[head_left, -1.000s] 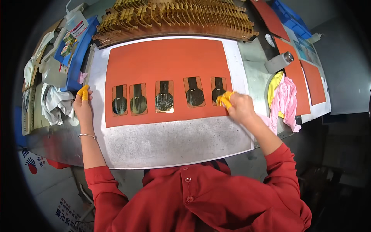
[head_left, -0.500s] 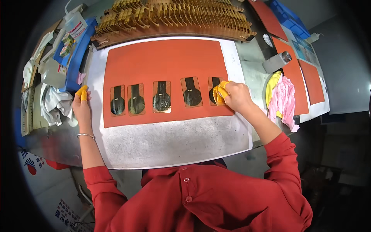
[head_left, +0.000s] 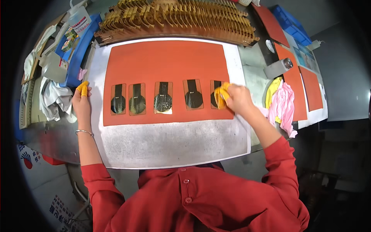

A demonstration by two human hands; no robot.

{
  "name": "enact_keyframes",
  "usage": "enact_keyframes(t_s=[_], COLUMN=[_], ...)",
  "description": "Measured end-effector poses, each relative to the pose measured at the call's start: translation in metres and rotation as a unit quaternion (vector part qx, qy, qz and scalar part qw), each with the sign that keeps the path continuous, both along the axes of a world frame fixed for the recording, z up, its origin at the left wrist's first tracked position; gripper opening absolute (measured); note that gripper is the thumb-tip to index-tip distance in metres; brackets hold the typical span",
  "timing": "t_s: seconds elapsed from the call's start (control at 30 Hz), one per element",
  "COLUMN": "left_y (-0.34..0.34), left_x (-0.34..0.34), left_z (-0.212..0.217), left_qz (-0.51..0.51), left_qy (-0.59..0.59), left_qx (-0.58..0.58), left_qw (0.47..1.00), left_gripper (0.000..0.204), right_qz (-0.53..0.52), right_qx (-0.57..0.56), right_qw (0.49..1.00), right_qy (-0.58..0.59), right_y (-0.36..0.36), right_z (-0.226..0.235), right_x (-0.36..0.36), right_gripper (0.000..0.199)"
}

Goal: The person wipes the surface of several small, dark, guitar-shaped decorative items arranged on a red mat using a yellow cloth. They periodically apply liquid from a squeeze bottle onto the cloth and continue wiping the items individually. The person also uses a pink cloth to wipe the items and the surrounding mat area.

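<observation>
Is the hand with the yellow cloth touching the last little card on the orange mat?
Touching. The head view shows the right hand pressing its yellow cloth onto the rightmost card, covering much of it.

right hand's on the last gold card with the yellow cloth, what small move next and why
Probably slide the right hand and its yellow cloth left to the neighbouring gold-and-black rectangular card: the cloth covers only the rightmost of five on the orange mat, while the left hand rests at the mat's edge.

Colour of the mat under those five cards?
Orange-red mat, lying on a white sheet; head view.
</observation>
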State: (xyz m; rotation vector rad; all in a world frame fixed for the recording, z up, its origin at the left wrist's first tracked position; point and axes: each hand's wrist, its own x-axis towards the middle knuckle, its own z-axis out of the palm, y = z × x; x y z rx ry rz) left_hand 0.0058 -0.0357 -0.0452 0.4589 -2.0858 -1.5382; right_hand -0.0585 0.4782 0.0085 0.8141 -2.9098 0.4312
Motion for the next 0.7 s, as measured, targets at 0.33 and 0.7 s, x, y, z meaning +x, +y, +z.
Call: enact_keyframes(t_s=[0.33, 0.7], left_y=[0.002, -0.001], left_x=[-0.005, -0.001], left_z=[0.005, 0.001], left_qz=[-0.002, -0.008], left_qy=[0.006, -0.001], left_qx=[0.023, -0.001], left_qw=[1.0, 1.0], left_gripper=[0.025, 0.024], right_qz=[-0.005, 0.029], right_qx=[-0.009, -0.012], right_qw=[0.999, 0.999], right_qy=[0.034, 0.014], right_y=[-0.004, 0.006], right_z=[-0.001, -0.006], right_x=[-0.011, -0.026], right_gripper=[0.009, 0.013])
